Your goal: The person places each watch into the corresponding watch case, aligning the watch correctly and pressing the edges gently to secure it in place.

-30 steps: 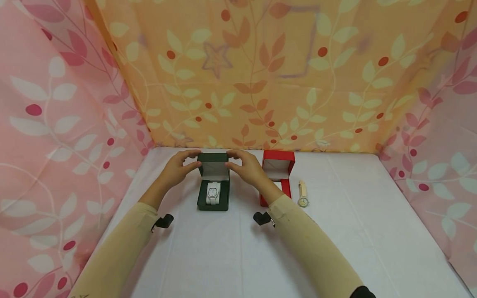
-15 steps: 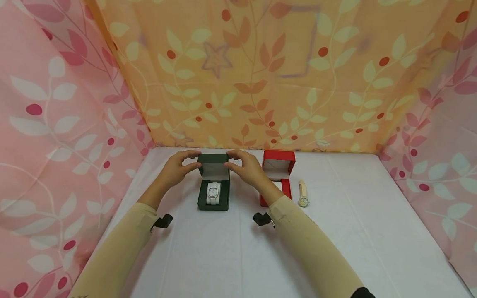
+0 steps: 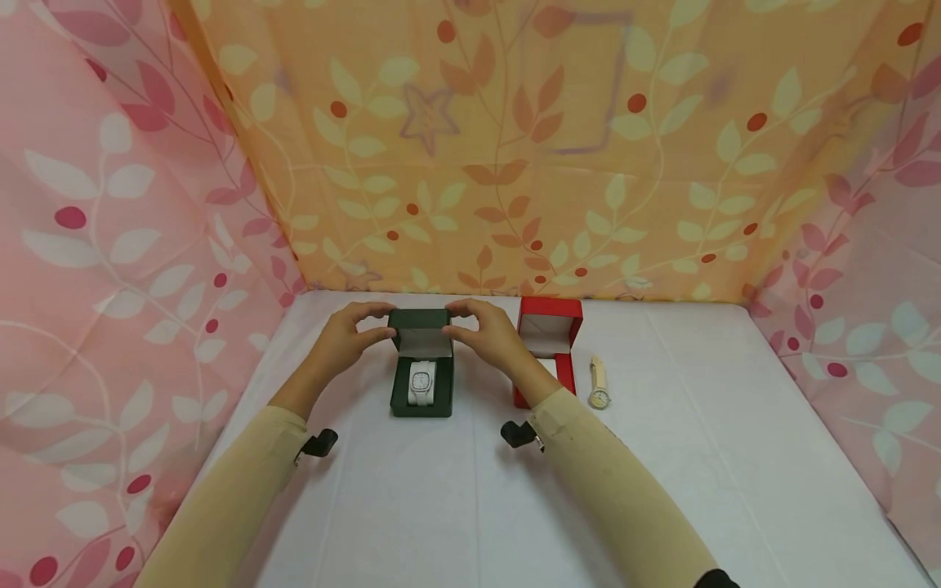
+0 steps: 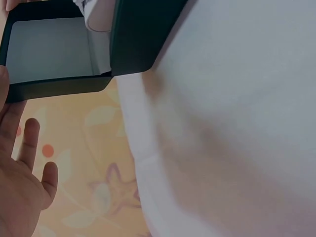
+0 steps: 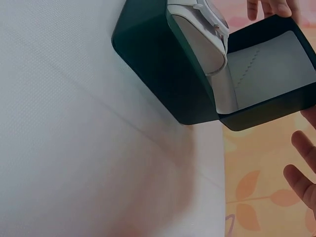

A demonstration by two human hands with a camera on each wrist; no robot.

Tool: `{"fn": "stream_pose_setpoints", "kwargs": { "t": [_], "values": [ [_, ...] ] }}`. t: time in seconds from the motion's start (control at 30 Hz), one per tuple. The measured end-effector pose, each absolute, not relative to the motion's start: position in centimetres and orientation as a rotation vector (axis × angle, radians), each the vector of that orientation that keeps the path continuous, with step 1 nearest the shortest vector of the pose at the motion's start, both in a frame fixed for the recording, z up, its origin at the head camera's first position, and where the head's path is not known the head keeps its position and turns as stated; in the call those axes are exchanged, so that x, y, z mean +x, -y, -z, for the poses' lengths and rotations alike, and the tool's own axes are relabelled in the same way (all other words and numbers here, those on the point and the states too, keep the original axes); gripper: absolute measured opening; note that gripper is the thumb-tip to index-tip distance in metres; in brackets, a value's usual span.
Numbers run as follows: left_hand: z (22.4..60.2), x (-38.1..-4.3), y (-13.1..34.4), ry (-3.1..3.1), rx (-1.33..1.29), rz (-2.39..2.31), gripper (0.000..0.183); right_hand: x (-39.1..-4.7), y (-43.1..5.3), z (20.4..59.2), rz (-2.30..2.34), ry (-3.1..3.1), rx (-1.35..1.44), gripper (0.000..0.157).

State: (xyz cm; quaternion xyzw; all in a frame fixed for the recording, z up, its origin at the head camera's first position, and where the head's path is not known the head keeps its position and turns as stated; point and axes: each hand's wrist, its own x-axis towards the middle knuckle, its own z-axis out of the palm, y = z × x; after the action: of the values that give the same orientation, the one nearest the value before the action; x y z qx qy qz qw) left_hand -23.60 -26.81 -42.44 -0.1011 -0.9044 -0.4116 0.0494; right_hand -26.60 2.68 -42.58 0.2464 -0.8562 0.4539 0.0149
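A dark green watch box (image 3: 421, 409) stands open on the white cloth, its hinged lid (image 3: 419, 318) raised at the back. Inside sits a white watch (image 3: 421, 382) wrapped round a cushion. My left hand (image 3: 340, 341) pinches the lid's left side between thumb and fingers. From the other side my right hand (image 3: 491, 336) does the same. The left wrist view shows the lid's pale lining (image 4: 52, 52) and the left hand's lower fingers spread off it. In the right wrist view the cushion (image 5: 202, 47) shows under the watch strap.
Right of the green box a red watch box (image 3: 551, 307) stands open, partly hidden behind my right wrist. A watch with a cream strap (image 3: 599, 382) lies beside it on the white cloth (image 3: 412, 506). Patterned curtains (image 3: 470, 147) close off the back and both sides.
The green lid has tipped slightly forward and down, with both hands moving along with it. The red box and the cream watch stay put.
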Motion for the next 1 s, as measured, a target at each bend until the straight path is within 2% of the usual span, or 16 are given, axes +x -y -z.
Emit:
{"fn": "stream_pose_setpoints", "kwargs": {
  "t": [1.0],
  "values": [
    [43.0, -22.1, 26.7, 2.696, -0.298, 1.303, 0.044, -26.1, -3.1, 43.0, -1.381, 2.706, 0.797, 0.048]
  ]
}}
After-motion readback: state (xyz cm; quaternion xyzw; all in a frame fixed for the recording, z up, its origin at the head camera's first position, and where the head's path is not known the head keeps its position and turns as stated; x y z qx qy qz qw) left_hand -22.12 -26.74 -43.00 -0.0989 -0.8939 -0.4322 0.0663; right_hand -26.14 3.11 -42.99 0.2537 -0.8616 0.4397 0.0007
